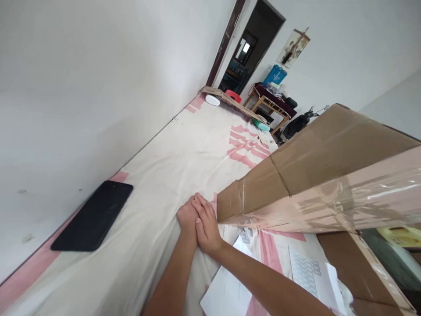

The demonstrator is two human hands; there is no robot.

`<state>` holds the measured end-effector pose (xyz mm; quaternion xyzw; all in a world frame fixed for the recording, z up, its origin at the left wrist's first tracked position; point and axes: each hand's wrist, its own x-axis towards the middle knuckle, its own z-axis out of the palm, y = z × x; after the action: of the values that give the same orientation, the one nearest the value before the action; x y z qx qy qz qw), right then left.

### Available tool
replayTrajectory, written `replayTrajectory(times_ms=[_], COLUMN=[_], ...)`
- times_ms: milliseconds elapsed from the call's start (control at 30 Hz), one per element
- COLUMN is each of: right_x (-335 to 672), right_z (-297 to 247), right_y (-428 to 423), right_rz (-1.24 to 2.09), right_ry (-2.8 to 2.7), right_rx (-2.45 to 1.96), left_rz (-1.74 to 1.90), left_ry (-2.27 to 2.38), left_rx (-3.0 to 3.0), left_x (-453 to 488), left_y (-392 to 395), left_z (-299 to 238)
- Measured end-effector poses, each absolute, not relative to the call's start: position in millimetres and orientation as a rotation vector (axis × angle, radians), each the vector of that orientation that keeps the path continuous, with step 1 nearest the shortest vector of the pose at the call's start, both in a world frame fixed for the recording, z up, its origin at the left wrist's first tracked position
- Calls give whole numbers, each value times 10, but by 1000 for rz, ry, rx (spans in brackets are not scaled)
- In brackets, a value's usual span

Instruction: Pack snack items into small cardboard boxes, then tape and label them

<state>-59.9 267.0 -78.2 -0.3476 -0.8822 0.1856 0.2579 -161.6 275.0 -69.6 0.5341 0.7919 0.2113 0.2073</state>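
Note:
My left hand [186,218] and my right hand [206,224] lie side by side on a cream sheet with pink stripes [184,149] that covers a bed. The fingers of both hands are pressed together and curled down into the fabric, pinching a fold of it. Their fingertips sit right at the near corner of a large brown cardboard box [312,175] wrapped in clear tape, which rests on the bed to the right of my hands.
A black tablet [94,215] lies flat by the white wall on the left. White paper sheets [230,289] lie under my right forearm. At the far end are a wooden board, a white round object [212,100], a doorway and a wooden bench.

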Motion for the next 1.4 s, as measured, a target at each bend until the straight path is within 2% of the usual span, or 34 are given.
replayTrajectory(times_ms=[1400], right_x=[-605], right_z=[-772], right_y=[2668], right_rz=[520], right_ry=[-2375], right_rx=[-930], left_rz=[558], left_ry=[2166], left_rx=[1424], left_x=[-1616], left_y=[2777], left_z=[-664])
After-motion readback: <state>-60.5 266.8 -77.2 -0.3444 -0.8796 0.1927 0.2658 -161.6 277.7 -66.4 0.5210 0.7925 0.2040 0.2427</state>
